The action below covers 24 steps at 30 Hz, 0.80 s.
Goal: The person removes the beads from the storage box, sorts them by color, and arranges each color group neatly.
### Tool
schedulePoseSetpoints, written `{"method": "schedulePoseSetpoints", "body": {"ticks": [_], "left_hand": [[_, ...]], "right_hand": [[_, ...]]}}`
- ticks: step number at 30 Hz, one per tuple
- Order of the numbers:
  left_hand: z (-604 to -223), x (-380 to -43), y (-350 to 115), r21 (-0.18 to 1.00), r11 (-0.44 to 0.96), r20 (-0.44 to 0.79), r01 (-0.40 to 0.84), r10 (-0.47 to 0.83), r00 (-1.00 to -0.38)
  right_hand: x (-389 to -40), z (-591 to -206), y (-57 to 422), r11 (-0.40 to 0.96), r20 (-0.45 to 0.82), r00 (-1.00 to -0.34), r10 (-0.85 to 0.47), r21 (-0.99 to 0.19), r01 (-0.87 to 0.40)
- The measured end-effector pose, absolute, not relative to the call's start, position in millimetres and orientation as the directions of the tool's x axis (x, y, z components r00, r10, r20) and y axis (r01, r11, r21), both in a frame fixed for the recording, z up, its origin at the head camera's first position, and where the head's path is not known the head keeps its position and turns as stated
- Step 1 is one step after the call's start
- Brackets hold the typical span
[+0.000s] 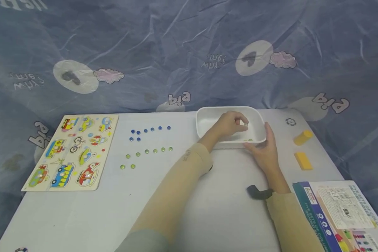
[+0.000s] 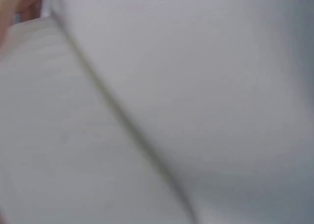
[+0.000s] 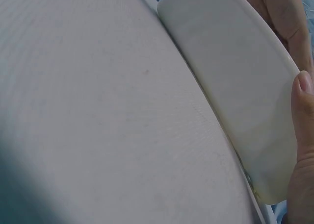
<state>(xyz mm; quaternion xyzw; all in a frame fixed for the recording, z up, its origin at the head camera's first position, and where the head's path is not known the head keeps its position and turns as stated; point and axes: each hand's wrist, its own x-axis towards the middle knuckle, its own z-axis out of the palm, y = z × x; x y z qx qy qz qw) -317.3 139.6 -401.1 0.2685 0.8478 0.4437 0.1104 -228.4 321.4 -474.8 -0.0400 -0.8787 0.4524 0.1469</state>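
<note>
A white plastic tray [image 1: 204,120] stands at the back of the table, right of centre. Over its inside, my left hand [image 1: 228,124] pinches a small clear glass bead [image 1: 245,125] between thumb and fingers. A few greenish beads [image 1: 250,140] lie on the tray floor by the near wall. My right hand [image 1: 266,152] grips the tray's near right corner, thumb at the front rim and fingers along the right side. In the right wrist view, that thumb [image 3: 305,84] presses against the tray wall [image 3: 225,72]. The left wrist view is blurred, with mostly pale surfaces visible.
Blue beads [image 1: 145,131] and green beads [image 1: 146,151] sit in rows left of the tray. A wooden vehicle puzzle board [image 1: 74,154] lies at far left. On the right are a yellow cylinder [image 1: 303,137], a yellow block [image 1: 303,161] and a printed box [image 1: 343,210].
</note>
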Motion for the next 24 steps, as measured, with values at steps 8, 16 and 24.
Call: {"method": "schedulePoseSetpoints", "body": {"ticks": [8, 16, 24], "left_hand": [[-369.9, -288.8, 104.8, 0.790, 0.385, 0.196, 0.477, 0.579, -0.792], [-381.5, -219.1, 46.1, 0.791, 0.327, 0.252, 0.518, 0.597, -0.762], [-384.6, -171.4, -39.9, 0.813, 0.461, 0.121, 0.356, 0.464, -0.877]], "right_hand": [[-226.9, -471.4, 320.3, 0.592, 0.203, -0.956, 0.210, -0.805, -0.041], [-227.0, -476.2, 319.3, 0.628, 0.207, -0.948, 0.243, -0.778, -0.008], [-228.7, -476.9, 318.7, 0.627, 0.206, -0.946, 0.250, -0.779, -0.004]]}}
